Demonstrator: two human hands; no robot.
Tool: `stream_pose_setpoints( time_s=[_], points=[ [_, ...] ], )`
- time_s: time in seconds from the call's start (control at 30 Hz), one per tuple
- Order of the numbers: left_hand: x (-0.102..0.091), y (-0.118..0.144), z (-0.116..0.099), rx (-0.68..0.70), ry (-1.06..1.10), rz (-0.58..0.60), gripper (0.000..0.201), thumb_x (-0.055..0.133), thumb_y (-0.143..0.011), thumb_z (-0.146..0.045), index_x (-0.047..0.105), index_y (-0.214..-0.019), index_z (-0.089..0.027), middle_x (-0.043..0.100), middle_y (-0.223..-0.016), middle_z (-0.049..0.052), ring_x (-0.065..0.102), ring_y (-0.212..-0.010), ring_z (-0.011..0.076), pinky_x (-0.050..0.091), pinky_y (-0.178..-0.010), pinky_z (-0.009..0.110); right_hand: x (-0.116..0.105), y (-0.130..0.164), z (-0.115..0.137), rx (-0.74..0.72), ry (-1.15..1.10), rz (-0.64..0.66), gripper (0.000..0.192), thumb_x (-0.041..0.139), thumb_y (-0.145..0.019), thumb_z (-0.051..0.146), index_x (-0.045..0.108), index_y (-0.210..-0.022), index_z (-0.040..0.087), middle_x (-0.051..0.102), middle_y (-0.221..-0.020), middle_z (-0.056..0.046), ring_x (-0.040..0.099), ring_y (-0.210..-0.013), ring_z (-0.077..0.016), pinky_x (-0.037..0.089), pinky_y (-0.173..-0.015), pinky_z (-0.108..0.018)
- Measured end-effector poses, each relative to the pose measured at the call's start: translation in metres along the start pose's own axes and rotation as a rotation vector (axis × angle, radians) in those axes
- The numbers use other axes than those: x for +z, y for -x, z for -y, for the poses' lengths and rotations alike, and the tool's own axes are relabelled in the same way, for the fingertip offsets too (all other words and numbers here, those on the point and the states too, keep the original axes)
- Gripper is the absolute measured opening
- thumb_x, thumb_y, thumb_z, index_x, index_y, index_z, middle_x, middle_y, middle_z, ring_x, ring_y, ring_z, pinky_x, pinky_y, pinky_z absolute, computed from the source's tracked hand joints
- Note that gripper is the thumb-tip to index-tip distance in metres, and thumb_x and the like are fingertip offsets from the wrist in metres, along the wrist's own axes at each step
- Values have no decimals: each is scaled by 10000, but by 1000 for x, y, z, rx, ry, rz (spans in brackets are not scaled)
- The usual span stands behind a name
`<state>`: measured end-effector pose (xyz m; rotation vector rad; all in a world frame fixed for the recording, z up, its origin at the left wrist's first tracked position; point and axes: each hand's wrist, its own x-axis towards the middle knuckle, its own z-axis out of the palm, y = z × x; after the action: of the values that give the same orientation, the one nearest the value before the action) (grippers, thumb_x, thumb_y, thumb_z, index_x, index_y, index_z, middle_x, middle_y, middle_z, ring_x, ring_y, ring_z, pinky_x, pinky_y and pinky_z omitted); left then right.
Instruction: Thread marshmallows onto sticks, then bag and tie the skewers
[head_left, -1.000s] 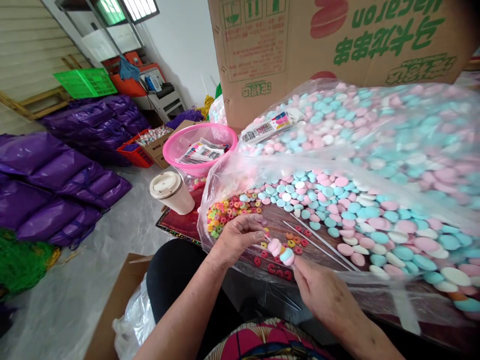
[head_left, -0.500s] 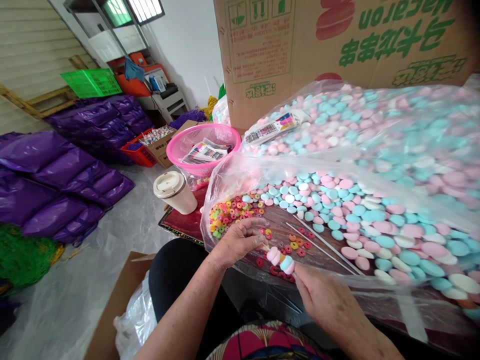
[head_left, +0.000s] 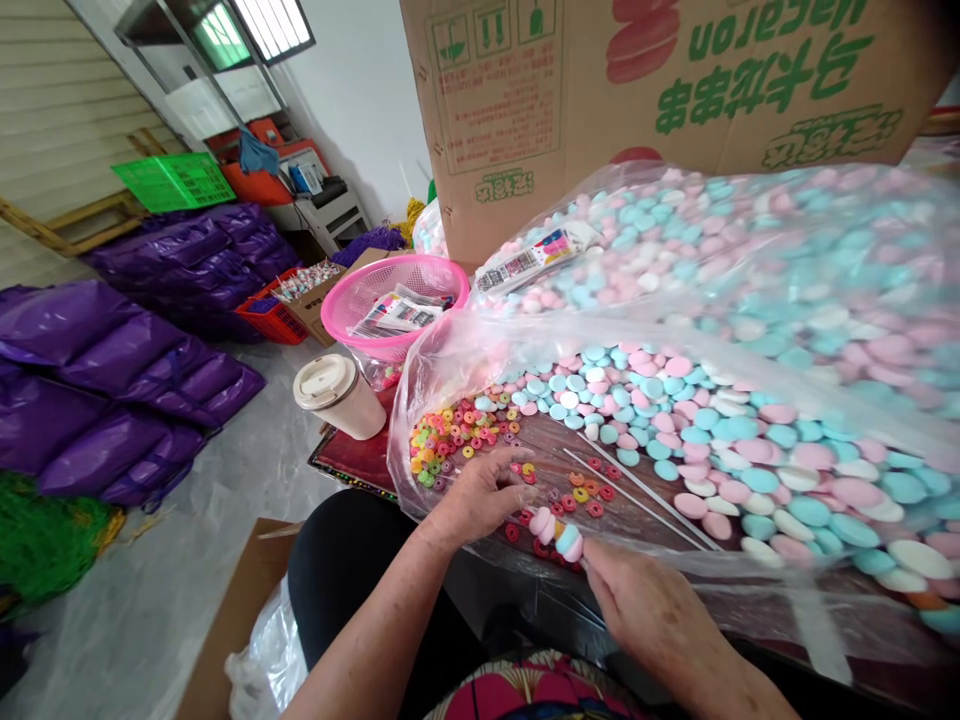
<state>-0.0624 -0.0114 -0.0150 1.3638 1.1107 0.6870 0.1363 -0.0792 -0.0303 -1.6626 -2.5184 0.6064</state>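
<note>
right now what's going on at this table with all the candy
A person sits at the table threading sweets onto a stick. The right hand holds a skewer already carrying pink and blue discs, while the left hand reaches among the small coloured ring candies. Pink, blue and white discs lie spread on clear plastic beside two bare sticks. A lidded cup stands at the table's corner.

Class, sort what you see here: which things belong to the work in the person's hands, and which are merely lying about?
In use:
- right hand holding the stick of threaded sweets
- left hand over the small coloured rings
- pastel discs
- spare sticks

Lying about:
- lidded cup
- pink basket
- cardboard box
- purple bags
- green crate
</note>
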Motion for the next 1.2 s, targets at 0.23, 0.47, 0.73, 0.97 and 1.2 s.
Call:
stream_pose_setpoints(
  time_s=[0.23,0.47,0.73,0.97,1.2],
  points=[
    [1,-3,-1,-52,109,-15,477,714,-679,-346,597,-1092,-137,580,-589,-29,499,-524,89,361,-538,210,15,1,-2,-66,-99,-171,256,345,-871,174,546,-717,207,643,-620,-22,622,-560,-179,240,-500,-286],
    [-3,2,-16,-167,240,44,477,784,-586,-346,629,-979,-125,613,-637,-10,544,-544,94,393,-546,219,-2,-2,1,-177,-79,-225,285,303,-851,132,554,-737,205,636,-600,-31,573,-504,-168,234,-491,-282],
    [33,0,-4,-107,506,-286,550,816,-541,-352,605,-1000,-135,590,-572,-33,510,-476,78,393,-516,215,8,-7,6,-86,-279,-408,290,321,-891,213,523,-683,195,590,-567,-16,527,-493,-138,321,-499,-243],
    [-5,-2,-7,35,-82,-461,451,629,-739,-310,528,-1157,-174,644,-827,36,589,-750,164,436,-726,297,-2,-7,-4,29,-503,-469,361,366,-906,369,481,-608,201,501,-481,25,434,-429,-104,339,-436,-197],
    [-41,-13,-4,-121,-640,-494,131,603,-660,-101,562,-555,-169,592,-708,57,564,-845,245,386,-785,346,-9,-7,7,-35,-557,-431,404,354,-917,402,460,-582,202,475,-470,31,414,-431,-100,328,-433,-199]
  ],
)
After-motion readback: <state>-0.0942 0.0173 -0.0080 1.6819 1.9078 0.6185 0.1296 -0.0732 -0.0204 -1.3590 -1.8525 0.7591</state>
